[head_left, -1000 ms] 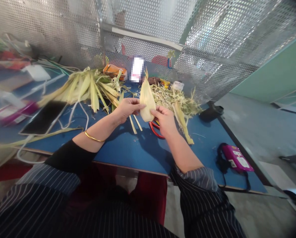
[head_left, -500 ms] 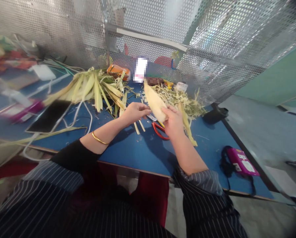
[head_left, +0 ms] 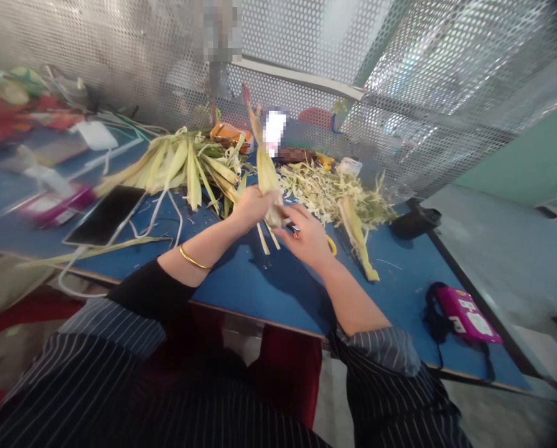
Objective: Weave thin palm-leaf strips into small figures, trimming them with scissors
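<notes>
A pale corn husk (head_left: 267, 168) stands roughly upright above the table, its thin tip pointing up. My left hand (head_left: 252, 206) is closed around its lower part. The curved fingers of my right hand (head_left: 306, 239) are at the husk's bottom end, seemingly pinching it. Through the gap in those fingers shows a bit of red-handled scissors (head_left: 296, 232), mostly covered by the hand. A yellow loop (head_left: 332, 244) peeks out beside my right wrist. Two pale strips (head_left: 263, 239) lie below my left hand. Another husk (head_left: 356, 239) lies to the right.
Husks (head_left: 175, 162) are heaped at the left back, shredded husk (head_left: 325, 186) at the right back. A phone (head_left: 105, 214) with a white cable lies left. A black cup-like object (head_left: 416, 222) and a magenta box (head_left: 469, 316) sit right. A perforated metal screen (head_left: 301, 37) stands behind.
The husk has swung upright and shifted left. My left hand now grips it, while my right hand has slid down to its bottom end, covering most of the scissors. The view has shifted slightly.
</notes>
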The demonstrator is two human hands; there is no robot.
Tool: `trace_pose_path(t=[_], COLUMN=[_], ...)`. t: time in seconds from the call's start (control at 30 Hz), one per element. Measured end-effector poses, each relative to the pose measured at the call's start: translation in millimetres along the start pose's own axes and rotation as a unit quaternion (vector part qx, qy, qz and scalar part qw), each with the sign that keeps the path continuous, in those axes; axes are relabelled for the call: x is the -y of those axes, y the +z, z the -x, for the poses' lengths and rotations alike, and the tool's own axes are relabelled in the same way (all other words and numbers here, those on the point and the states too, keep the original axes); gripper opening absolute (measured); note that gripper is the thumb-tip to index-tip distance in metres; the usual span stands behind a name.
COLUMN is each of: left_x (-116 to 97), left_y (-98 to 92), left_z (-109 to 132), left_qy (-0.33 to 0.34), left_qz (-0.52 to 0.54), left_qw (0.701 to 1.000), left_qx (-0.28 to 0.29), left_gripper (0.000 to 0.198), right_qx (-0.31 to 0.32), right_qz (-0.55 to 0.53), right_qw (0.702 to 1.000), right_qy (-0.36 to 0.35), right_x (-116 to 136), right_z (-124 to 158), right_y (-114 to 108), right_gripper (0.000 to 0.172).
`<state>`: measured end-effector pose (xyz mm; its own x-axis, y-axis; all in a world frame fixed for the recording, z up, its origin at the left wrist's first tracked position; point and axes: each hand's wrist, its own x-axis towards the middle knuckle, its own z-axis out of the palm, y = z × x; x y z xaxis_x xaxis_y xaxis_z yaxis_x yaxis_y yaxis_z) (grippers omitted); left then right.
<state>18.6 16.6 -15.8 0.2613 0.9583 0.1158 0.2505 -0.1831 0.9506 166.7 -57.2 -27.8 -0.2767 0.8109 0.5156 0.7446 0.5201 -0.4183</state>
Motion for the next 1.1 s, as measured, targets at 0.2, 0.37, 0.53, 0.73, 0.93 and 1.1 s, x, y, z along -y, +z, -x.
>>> trace_pose_path(t=[0.2,0.37,0.53,0.73,0.93,1.1], left_x=[-0.9,16.7,14.5,17.0,25.0,26.8], left_y=[-101.0,-144.3,-115.4,-73.7,-69.6,-59.1], left_z=[-29.7,-33.7,-31.6,-32.7,-39.1,-36.8], left_qy=[0.006,-0.098,0.003,0.095,0.005,-0.008], left_qz=[-0.237,-0.374,-0.417,-0.490,-0.580,-0.553], left_qw=[0.938,0.870,0.855,0.865,0.814,0.833], left_qx=[-0.252,-0.305,-0.309,0.057,-0.026,0.006], left_gripper=[0.036,0.041,0.035,0.030,0.048,0.034], right_qx=[-0.086,-0.026,-0.003,0.023,0.038,0.047], right_qz=[0.015,0.104,0.163,0.194,0.199,0.199], right_qw=[0.991,0.990,0.985,0.979,0.978,0.978], right_qy=[0.102,0.086,0.062,0.055,0.043,0.039], right_x=[-14.6,-17.4,-15.0,-16.6,-16.6,-18.7], right_z=[-0.1,1.8,2.4,1.8,2.4,3.6], right_y=[-5.5,1.6,1.0,1.2,2.9,4.6], right_gripper=[0.029,0.024,0.028,0.028,0.027,0.026])
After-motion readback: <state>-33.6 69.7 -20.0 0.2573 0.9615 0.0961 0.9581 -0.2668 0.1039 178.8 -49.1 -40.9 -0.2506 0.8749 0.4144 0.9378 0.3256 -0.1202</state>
